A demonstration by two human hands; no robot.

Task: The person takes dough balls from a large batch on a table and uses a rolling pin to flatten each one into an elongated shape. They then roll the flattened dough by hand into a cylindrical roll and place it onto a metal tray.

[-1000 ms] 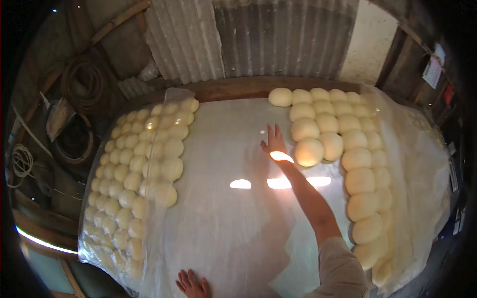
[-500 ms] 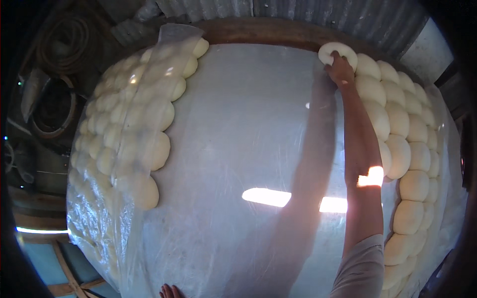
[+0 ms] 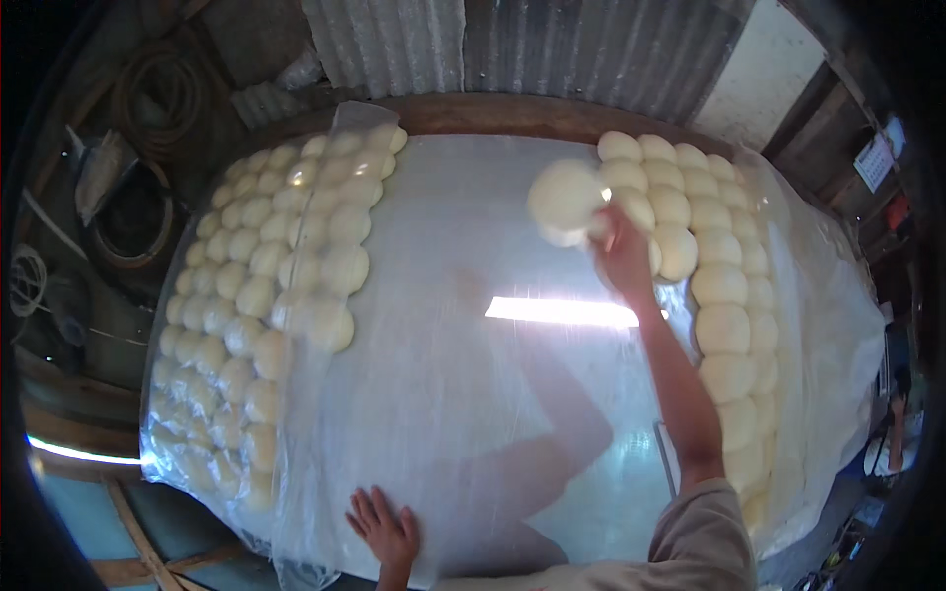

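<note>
Dough disc (image 3: 566,200) gripped by right-hand fingers (image 3: 613,229) above plastic-covered table (image 3: 463,394); left fingers (image 3: 379,517) spread flat.

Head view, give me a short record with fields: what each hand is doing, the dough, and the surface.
right hand: right hand lifted above the sheet, gripping a round dough piece
left hand: left hand flat, fingers spread, on the near edge of the plastic sheet
dough at left: rows of dough rounds under a fold of plastic
dough at right: uncovered dough rounds in rows
backdrop: corrugated metal wall
light: bright sun patch on the sheet
</note>
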